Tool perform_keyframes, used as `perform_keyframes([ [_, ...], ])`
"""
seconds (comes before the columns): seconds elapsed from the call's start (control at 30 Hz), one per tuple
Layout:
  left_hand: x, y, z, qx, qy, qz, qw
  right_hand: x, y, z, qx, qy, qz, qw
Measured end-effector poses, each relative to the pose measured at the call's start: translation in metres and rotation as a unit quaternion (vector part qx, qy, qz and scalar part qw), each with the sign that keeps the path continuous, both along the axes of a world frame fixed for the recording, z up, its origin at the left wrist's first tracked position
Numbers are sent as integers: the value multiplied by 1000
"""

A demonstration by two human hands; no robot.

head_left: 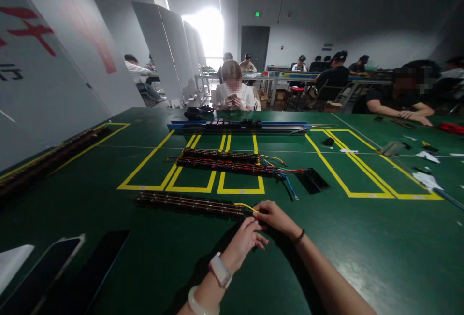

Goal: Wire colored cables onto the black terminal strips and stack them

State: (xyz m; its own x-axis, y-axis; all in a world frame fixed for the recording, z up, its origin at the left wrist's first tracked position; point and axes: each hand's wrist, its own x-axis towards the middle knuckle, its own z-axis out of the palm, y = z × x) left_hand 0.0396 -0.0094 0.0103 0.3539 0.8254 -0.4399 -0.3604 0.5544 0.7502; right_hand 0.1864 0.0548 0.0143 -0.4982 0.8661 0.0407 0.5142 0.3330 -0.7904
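Forearms (322, 264) angled inward, left hand (244, 240) with some fingers splayed, grip unclear, right hand (274, 215) curled, pinching yellow wire (246, 206)

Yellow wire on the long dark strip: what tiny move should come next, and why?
Perhaps steady the dark strip with the left hand, because it's near the strip's right end, while the right hand seems to pinch the yellow wire's end.

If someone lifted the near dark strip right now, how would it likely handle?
The near dark strip lies straight and flat, so it may be fairly stiff and seems unlikely to roll. Its thin yellow wire curves toward the right hand, so it probably bends easily.
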Motion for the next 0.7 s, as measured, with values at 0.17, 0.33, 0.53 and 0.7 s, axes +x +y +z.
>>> perform_keyframes([
  [0.17, 14, 3, -2, 23, -23, 8, 999, 5, -2, -3, 16, 37, 44, 998],
  [0.33, 15, 1, -8, 20, -9, 5, 1000, 6, -2, -4, 8, 27, 36, 999],
  [0.53, 4, -3, -7, 9, 46, -41, 998, 0, 6, -6, -9, -16, -42, 999],
  [0.7, -8, -2, 0, 20, 75, -80, 994, -13, 24, -5, 134, -153, -142, 969],
])
